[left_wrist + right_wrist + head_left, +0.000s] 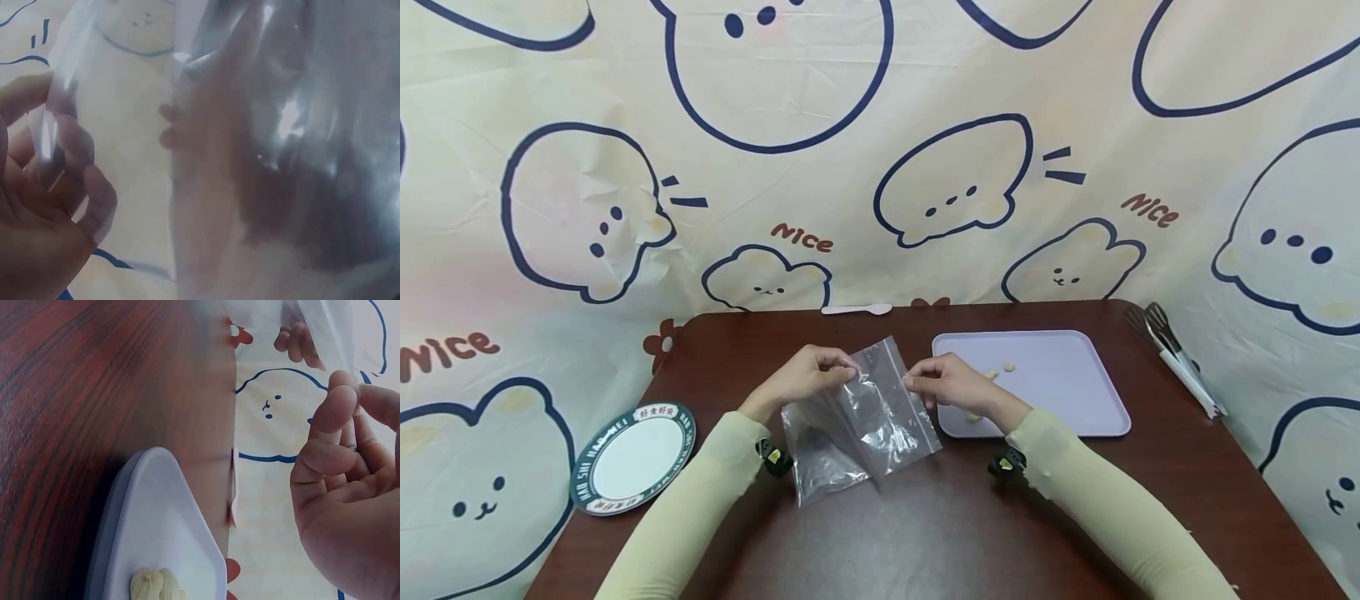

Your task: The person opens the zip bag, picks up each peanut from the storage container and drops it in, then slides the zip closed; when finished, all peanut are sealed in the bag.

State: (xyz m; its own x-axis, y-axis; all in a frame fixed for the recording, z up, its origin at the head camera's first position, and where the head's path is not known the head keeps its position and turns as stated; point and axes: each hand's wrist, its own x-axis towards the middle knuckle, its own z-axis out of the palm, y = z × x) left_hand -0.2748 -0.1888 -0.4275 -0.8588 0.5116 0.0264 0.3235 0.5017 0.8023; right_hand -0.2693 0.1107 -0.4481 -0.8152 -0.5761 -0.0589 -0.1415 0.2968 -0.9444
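Note:
A clear zip-seal plastic bag [887, 417] hangs between both hands above the middle of the table. My left hand [808, 375] pinches its upper left part between thumb and fingers. On the other side, my right hand [958, 385] pinches the bag's edge near the zip strip with thumb and index finger. In the left wrist view the clear film [294, 175] fills much of the picture. Behind the right hand lies a pale lilac tray [1060, 375] bearing several peanuts [150, 586], partly hidden by that hand in the head view.
A round plate [632, 458] with a green lettered rim lies at the table's left edge. At the back edge is a white plastic spoon [857, 309]. White-handled utensils [1187, 379], one a whisk, lie at the right edge. A printed cloth [850, 183] hangs behind the table.

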